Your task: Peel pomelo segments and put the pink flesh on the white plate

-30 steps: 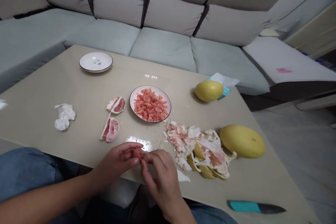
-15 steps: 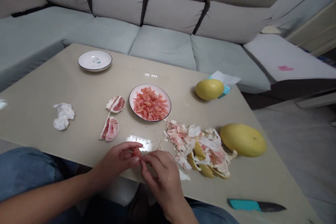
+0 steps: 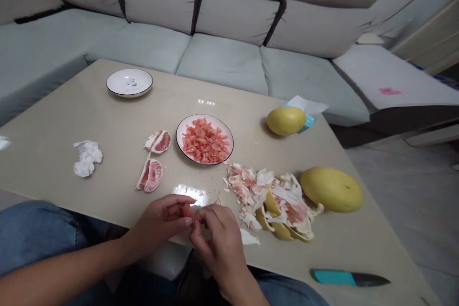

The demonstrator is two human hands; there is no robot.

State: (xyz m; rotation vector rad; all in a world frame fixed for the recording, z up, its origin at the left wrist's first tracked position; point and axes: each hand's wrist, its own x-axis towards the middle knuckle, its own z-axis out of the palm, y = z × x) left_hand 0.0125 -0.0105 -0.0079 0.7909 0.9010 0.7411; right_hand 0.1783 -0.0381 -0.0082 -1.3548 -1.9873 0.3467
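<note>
At the far left edge of the beige table (image 3: 114, 119) sits a white scrap (image 3: 4, 142), and below the table's edge is the person's knee in blue jeans (image 3: 36, 234). Further in lies a crumpled tissue (image 3: 87, 158). Beyond it, toward the sofa (image 3: 222, 69), is a small white plate (image 3: 129, 91) with a dark rim.

Two peeled pomelo segments sit on the table next to each other, the nearer one (image 3: 149, 175) and the farther one (image 3: 158, 142). Just right of them, the person's left hand (image 3: 159, 220) reaches in from the left, its fingers curled and its thumb on top. The right hand (image 3: 218, 244) comes up from below, bunched close against it. Together they pinch a small pink bit of pomelo (image 3: 187, 210) between their fingertips, just above the table's near edge.

Past the hands is a round plate (image 3: 178, 136) heaped with pink pomelo flesh (image 3: 205, 141). Nearer and to its right lies a messy pile of peel and white pith (image 3: 267, 203), with a torn white scrap (image 3: 249, 237) at its near corner. Farther right are two whole yellow pomelos, one (image 3: 286, 120) beside a tissue packet (image 3: 304, 110) and a bigger one (image 3: 332, 190) touching the pile. Near the table's right corner lies a knife with a teal handle (image 3: 349, 278).
</note>
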